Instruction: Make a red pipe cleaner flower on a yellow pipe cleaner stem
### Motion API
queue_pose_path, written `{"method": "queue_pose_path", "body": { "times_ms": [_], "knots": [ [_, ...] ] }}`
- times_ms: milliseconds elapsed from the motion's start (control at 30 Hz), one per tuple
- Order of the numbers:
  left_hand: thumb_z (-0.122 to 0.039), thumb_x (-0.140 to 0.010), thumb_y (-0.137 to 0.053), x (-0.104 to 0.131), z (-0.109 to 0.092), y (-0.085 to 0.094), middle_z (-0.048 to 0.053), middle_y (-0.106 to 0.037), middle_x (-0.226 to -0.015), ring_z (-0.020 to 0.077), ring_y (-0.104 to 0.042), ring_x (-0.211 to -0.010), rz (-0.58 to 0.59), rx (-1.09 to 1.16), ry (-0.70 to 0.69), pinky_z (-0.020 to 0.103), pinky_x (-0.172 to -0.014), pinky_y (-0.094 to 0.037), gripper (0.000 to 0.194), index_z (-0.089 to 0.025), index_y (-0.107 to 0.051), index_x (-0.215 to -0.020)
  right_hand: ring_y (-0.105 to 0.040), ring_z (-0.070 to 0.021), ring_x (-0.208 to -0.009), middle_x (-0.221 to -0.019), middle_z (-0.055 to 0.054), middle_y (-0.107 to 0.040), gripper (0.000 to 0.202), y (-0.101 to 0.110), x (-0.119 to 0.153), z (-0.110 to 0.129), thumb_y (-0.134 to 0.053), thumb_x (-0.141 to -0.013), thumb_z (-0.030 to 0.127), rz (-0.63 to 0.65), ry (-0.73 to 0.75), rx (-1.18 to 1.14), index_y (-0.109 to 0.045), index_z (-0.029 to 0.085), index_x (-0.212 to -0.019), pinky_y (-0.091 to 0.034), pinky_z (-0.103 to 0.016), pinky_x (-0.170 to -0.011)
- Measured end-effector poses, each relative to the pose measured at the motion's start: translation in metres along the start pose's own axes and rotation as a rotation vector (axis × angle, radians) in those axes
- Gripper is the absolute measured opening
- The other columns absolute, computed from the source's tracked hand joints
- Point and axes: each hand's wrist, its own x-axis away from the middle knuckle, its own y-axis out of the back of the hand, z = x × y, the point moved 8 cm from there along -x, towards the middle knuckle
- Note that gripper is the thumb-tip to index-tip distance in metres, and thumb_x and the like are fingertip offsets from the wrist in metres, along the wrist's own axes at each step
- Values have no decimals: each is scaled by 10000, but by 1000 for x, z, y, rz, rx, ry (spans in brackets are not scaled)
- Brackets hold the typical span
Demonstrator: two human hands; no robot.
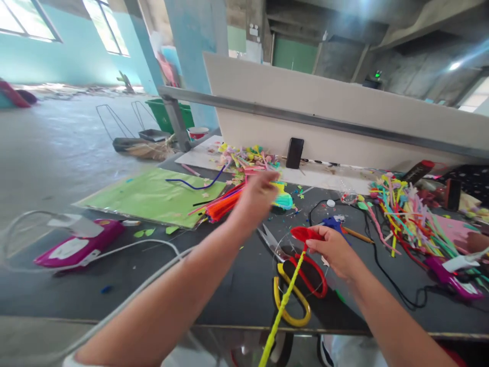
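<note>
Fingers point(320, 245) of the right hand point(335, 250) grasp a red piece point(303, 234) on a yellow stem point(277, 317). Orange strips point(225, 206) lie beside the left hand point(257, 194); its blurred fingers' state cannot be told.

red petal-like piece point(301, 233) | atop bumpy yellow stem point(283, 304) | slanted above near edge of tabletop point(229, 298)

1. Left hand point(260, 193): badly blurred, fingers unreadable, can't tell if holding anything.
2. Bundle point(225, 205): partly hidden behind left hand.
3. Red piece point(302, 233): one end covered by right hand point(336, 250).
4. Yellow stem point(282, 307): cut off, bottom edge.
5. Scissors point(283, 273): partly behind stem.
6. Scraps point(301, 192): too small to tell.
</note>
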Motion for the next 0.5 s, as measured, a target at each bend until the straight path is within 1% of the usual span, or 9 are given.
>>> {"method": "queue_pose_path", "body": {
  "times_ms": [33, 67, 100, 133, 167, 267, 333, 400, 500],
  "knots": [
    [-214, -768, -593, 13, 6, -39, 62, -652, -943, 127, -587, -752, 244, 60, 77, 255, -710, -465, 308, -127, -603, -1063, -553, -111, -611, -789, -6, -676, 314, -1, 0, 0, -728, -628, 224, 7, 15, -1, -644, 173, -925, -427, -249, -609],
    [-254, -789, -565, 27, 12, -66, 59, -662, -898, 132, -598, -720, 400, 131, 156, 256, -671, -473, 284, -136, -620, -1041, -559, -115, -619, -783, -6, -675, 315, -3, 0, -1, -732, -626, 220, 15, 26, -1, -639, 172, -923, -430, -252, -617],
    [-284, -789, -561, 39, 18, -83, 54, -665, -847, 136, -600, -696, 496, 158, 211, 255, -641, -473, 262, -140, -642, -993, -570, -121, -636, -796, -9, -677, 317, -4, 1, -1, -735, -629, 218, 22, 36, 1, -631, 173, -925, -434, -256, -627],
    [-299, -772, -585, 49, 22, -94, 52, -665, -819, 140, -599, -696, 574, 143, 235, 251, -637, -470, 248, -139, -663, -944, -584, -129, -658, -818, -12, -680, 325, -5, 1, -1, -738, -632, 216, 31, 41, 2, -619, 178, -932, -440, -259, -640],
    [-306, -751, -610, 53, 26, -95, 52, -664, -823, 142, -598, -708, 579, 131, 247, 248, -636, -467, 253, -140, -669, -932, -596, -136, -682, -840, -15, -683, 337, -7, 2, -1, -741, -635, 216, 35, 39, 5, -603, 184, -941, -446, -262, -654],
    [-288, -674, -692, 56, 39, -81, 48, -652, -864, 134, -587, -740, 549, 117, 281, 234, -646, -454, 315, -138, -661, -949, -616, -153, -742, -868, -5, -679, 398, -9, 4, -1, -750, -645, 230, 13, 25, 31, -550, 210, -988, -464, -276, -692],
    [-297, -657, -712, 62, 48, -80, 34, -640, -808, 117, -574, -679, 631, 183, 382, 228, -601, -444, 332, -134, -641, -937, -617, -159, -763, -873, 1, -673, 427, -10, 3, 1, -754, -654, 254, -13, 32, 64, -526, 222, -1013, -470, -285, -705],
    [-325, -648, -727, 73, 56, -86, 5, -609, -686, 100, -544, -568, 735, 273, 507, 221, -524, -420, 314, -131, -610, -866, -618, -160, -771, -890, 2, -671, 432, -12, 1, 2, -747, -670, 270, -24, 44, 73, -510, 230, -1029, -475, -291, -713],
    [-341, -614, -761, 82, 64, -93, -25, -554, -558, 79, -498, -463, 762, 338, 595, 204, -458, -385, 317, -133, -555, -737, -623, -152, -762, -906, 1, -671, 424, -16, 1, 4, -744, -679, 266, -3, 49, 31, -505, 234, -1028, -480, -287, -716]
  ]
}}
